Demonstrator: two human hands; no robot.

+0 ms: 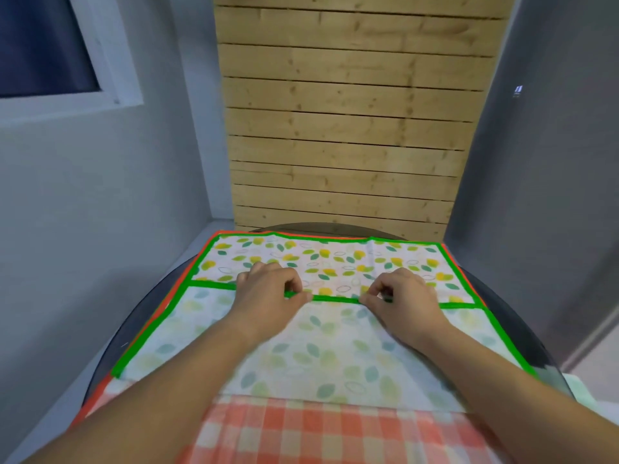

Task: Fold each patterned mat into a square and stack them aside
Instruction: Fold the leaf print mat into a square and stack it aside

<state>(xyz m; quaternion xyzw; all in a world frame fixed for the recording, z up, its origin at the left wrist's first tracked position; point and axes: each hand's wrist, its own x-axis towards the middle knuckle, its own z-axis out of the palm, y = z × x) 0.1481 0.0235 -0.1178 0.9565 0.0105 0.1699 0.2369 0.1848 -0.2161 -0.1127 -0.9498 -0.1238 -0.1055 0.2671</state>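
On the round dark table [522, 316], spread across most of its top: leaf-patterned mat [335, 259] with green border, near half turned over onto the far half, pale underside uppermost, turned green edge [335, 298] lying across the middle. Left hand [268, 289] pinching that edge between thumb and curled fingers, left of centre. Right hand [402, 293] pinching the same edge likewise, right of centre, a short stretch of edge bare between the two. Directly beneath, second mat in orange-and-white check [301, 430], orange border showing along the far and left sides, checked face exposed nearest the person. Behind the table, pale wooden slat panel [351, 128]; grey walls to either side; window [43, 45] at upper left.
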